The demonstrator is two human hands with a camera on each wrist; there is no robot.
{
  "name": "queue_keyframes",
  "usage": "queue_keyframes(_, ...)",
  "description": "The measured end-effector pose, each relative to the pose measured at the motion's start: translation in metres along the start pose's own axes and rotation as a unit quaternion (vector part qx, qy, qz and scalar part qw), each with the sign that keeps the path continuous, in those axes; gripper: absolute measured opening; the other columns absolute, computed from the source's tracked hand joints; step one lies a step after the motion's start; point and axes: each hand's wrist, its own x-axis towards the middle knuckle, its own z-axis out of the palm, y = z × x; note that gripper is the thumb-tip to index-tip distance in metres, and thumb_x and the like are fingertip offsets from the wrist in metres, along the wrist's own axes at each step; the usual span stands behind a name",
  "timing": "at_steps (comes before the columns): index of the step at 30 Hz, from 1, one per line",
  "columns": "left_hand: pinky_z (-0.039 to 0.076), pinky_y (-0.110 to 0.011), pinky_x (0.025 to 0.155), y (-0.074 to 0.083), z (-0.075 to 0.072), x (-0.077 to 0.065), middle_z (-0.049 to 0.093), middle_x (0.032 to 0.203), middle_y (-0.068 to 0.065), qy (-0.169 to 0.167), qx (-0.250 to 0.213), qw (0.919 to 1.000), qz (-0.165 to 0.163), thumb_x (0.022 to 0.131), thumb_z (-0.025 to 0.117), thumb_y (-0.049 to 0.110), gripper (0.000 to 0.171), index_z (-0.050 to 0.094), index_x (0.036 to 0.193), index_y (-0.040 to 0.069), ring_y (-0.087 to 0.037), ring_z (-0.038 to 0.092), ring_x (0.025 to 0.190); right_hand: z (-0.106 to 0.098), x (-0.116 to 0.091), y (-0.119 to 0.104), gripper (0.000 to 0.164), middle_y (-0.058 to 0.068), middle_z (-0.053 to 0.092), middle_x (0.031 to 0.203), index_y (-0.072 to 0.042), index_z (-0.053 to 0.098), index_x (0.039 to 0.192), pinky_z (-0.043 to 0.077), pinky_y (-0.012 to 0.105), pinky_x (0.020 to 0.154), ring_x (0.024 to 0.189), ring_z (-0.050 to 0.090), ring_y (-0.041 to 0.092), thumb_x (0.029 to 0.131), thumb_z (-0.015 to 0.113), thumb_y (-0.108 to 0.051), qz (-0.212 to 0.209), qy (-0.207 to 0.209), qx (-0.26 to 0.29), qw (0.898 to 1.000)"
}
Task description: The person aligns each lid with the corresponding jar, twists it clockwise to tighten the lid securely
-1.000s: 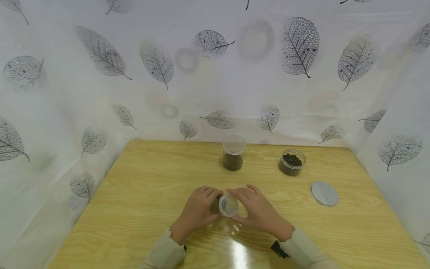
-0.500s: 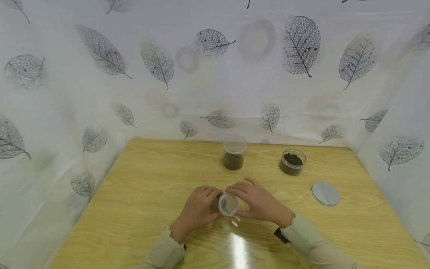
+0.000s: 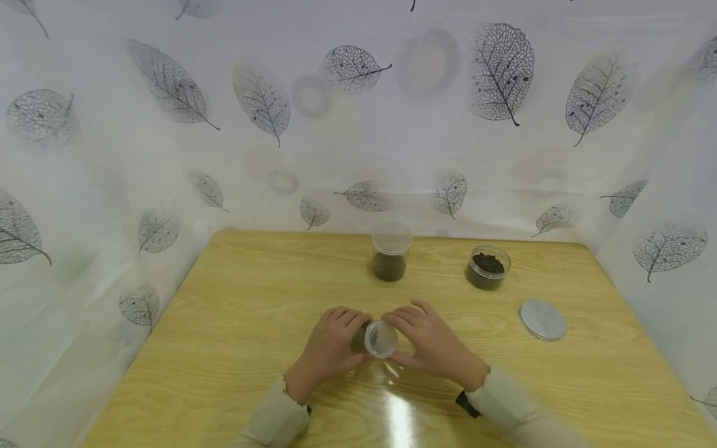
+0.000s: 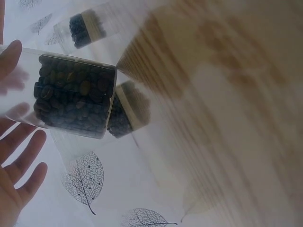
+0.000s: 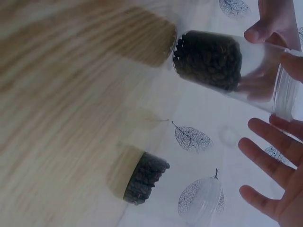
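Observation:
A clear jar (image 4: 75, 92), partly filled with dark beans, stands upright on the wooden table between both hands. A translucent lid (image 3: 381, 340) covers its mouth. From the left, my left hand (image 3: 333, 344) grips the jar's wall. Opposite it, my right hand (image 3: 434, 343) holds the lid's rim between thumb and index finger. Its other fingers (image 5: 270, 158) stay spread, off the lid, in the right wrist view. Beans fill roughly the lower half of the jar, as the right wrist view shows.
Farther back stands a jar (image 3: 389, 266) with a translucent lid and dark contents. To its right is a lidless jar (image 3: 486, 274) holding dark pieces. A silver lid (image 3: 542, 319) lies on the table (image 3: 252, 292) at the right. A leaf-print curtain (image 3: 370, 143) encloses the table.
The right hand has turned slightly up and outward at the lid, then come back to nearly its earlier pose. The left hand and the jar have stayed in place.

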Motion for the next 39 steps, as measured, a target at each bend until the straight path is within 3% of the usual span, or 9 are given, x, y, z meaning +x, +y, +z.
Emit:
queue_keyframes(10, 0.051, -0.033, 0.087, -0.001, -0.001, -0.001, 0.067, 0.103, 0.004, -0.001, -0.008, 0.9999, -0.006, 0.059, 0.085, 0.045, 0.062, 0.064, 0.109, 0.015, -0.013, 0.06, 0.095, 0.009, -0.005, -0.014, 0.055, 0.003, 0.068, 0.107, -0.009, 0.062, 0.113, 0.05, 0.048, 0.091, 0.096, 0.064, 0.017, 0.071, 0.076, -0.042, 0.052, 0.037, 0.001, 0.998)
queue_keyframes(16, 0.051, -0.033, 0.087, -0.001, -0.002, 0.0, 0.067, 0.102, 0.004, 0.001, 0.0, 1.0, -0.004, 0.059, 0.084, 0.048, 0.062, 0.064, 0.108, 0.016, -0.013, 0.061, 0.094, 0.007, -0.005, -0.016, 0.065, 0.005, 0.069, 0.102, -0.007, 0.061, 0.114, 0.051, 0.046, 0.088, 0.093, 0.065, 0.017, 0.065, 0.08, -0.044, 0.056, 0.041, -0.017, 0.997)
queue_keyframes(23, 0.05, -0.033, 0.086, -0.001, -0.004, 0.0, 0.067, 0.101, 0.004, -0.005, 0.011, 0.9999, -0.007, 0.059, 0.084, 0.049, 0.061, 0.065, 0.107, 0.017, -0.013, 0.06, 0.094, -0.002, 0.002, -0.003, 0.076, 0.005, 0.067, 0.107, -0.007, 0.058, 0.121, 0.05, 0.048, 0.09, 0.097, 0.063, 0.019, 0.061, 0.083, -0.046, 0.004, 0.02, -0.019, 1.0)
queue_keyframes(30, 0.05, -0.033, 0.086, 0.0, -0.006, 0.0, 0.067, 0.1, 0.004, -0.008, 0.022, 0.9997, -0.007, 0.06, 0.083, 0.051, 0.061, 0.065, 0.107, 0.018, -0.013, 0.06, 0.093, -0.01, 0.011, 0.01, 0.075, 0.002, 0.065, 0.114, -0.009, 0.057, 0.124, 0.048, 0.046, 0.093, 0.102, 0.061, 0.019, 0.063, 0.083, -0.042, -0.067, -0.014, 0.005, 0.998)
queue_keyframes(39, 0.05, -0.034, 0.087, -0.001, -0.006, -0.001, 0.066, 0.1, 0.004, -0.01, 0.024, 0.9996, -0.008, 0.061, 0.082, 0.051, 0.061, 0.065, 0.109, 0.017, -0.014, 0.06, 0.094, -0.011, 0.017, 0.011, 0.065, 0.0, 0.066, 0.116, -0.01, 0.056, 0.127, 0.048, 0.039, 0.096, 0.104, 0.061, 0.016, 0.072, 0.078, -0.037, -0.087, -0.046, 0.059, 0.993)
